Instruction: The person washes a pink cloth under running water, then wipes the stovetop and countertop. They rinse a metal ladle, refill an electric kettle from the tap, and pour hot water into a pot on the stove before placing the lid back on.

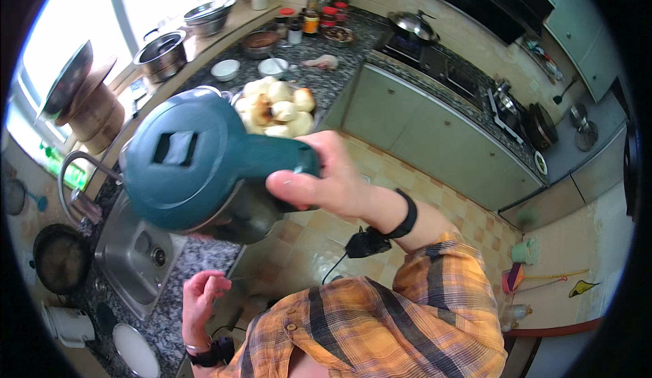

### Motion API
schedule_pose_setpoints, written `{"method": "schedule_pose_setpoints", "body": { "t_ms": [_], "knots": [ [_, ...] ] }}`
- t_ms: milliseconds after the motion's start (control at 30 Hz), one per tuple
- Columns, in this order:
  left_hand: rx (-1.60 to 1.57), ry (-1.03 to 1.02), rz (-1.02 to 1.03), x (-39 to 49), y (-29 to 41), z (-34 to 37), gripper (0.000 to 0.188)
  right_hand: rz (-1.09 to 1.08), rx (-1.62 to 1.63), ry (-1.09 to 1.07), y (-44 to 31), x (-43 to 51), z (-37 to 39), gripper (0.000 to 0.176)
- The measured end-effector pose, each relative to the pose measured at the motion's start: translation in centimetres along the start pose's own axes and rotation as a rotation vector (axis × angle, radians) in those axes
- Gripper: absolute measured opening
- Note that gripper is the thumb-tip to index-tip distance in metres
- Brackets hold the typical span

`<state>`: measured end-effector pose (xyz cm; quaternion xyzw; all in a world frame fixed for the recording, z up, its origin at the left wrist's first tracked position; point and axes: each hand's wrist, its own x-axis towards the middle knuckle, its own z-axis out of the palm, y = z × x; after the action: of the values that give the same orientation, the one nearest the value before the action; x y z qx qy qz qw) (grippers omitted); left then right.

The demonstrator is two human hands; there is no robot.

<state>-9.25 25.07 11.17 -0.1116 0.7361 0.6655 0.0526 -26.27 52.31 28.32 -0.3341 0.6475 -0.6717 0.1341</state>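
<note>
My right hand [331,174] grips the handle of an electric kettle [188,123] with a dark teal lid and a metal body. The kettle is raised close to the camera and hides part of the counter and sink. My left hand [204,291] is low beside the counter edge, its fingers loosely curled, with nothing visible in it. It is apart from the kettle. Behind the kettle, a heap of pale buns [280,108], some browned, sits on the granite counter [326,80]. A steel sink [137,255] with a curved faucet [76,156] lies at the left.
Two white bowls [225,70], a brown-filled bowl [261,44] and seasoning jars [328,16] stand at the back. A lidded wok [413,26] is on the stove. Pots [162,54] line the window sill. A white plate [135,350] and a frying pan [62,258] are at left.
</note>
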Motion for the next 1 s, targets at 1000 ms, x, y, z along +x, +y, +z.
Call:
{"method": "schedule_pose_setpoints", "body": {
  "t_ms": [1000],
  "knots": [
    [0.528, -0.33, 0.666, 59.2, 24.9, 55.7, 0.03, 0.131, -0.211, 1.63, 4.3, -34.2, -63.1, 0.033]
  ]
}}
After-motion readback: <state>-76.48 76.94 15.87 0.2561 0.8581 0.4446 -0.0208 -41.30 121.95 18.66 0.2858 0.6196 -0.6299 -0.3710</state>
